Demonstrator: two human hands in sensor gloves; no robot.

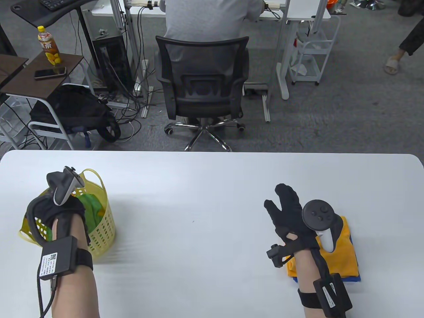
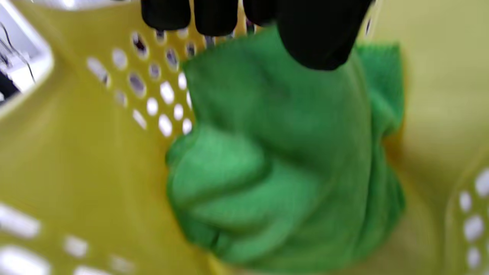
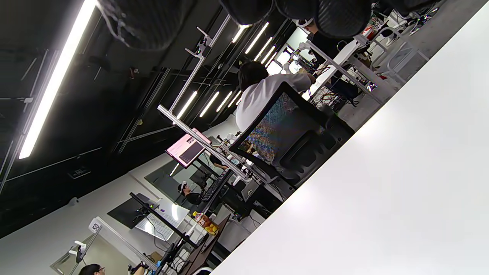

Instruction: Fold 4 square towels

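Reaching into yellow basket, left hand touches green towel; grip unclear. Right hand spread above worktop, beside folded stack. Towel probably soft, limp: pinch corner.

Left hand reaches into yellow basket; right hand hovers above folded towels.

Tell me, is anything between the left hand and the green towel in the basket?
Nothing visible is. The left hand reaches into the yellow basket, and its fingertips are right at the green towel; the blur hides whether they grip it yet.
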